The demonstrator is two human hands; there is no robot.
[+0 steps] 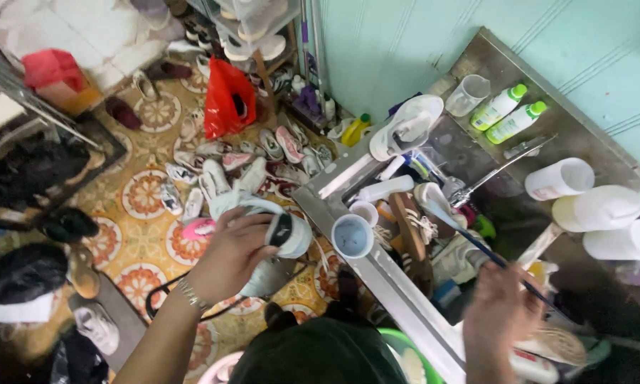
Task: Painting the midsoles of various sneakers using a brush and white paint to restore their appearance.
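— What's that in the left hand [231, 252]?

— A white sneaker [274, 238], pale with a dark patch near the heel. The fingers [252, 226] are wrapped over its top, clamped on it, and it's held up off the tiled floor [139, 242], just left of the steel sink [387, 274].

— And the right hand [498, 316]?

— Fingers together around a thin dark-handled brush [476, 242]. The handle runs up and left from the hand, and its pale head sits over the sink basin.

— What's closest to the shoe?

— A small round cup [352, 236] with pale bluish liquid, standing on the sink's near rim, just beside the sneaker. A smaller white cup [364, 211] is right behind it.

— The basin looks crowded.

— It is. A brown sandal [409, 227] lies in it with brushes and bottles about; I can't make out every piece. A tap [501, 171] reaches over it from the far side.

— And on the desk beyond?

— Two green-capped bottles [508, 114] side by side, a clear measuring jug [468, 94], and large white jugs [594, 206] toward the right. A white slipper [405, 124] rests at the sink's far corner.

— The floor?

— Patterned tiles, with a heap of pale shoes [249, 160] well apart from the hands and a red plastic bag [229, 98] behind them.
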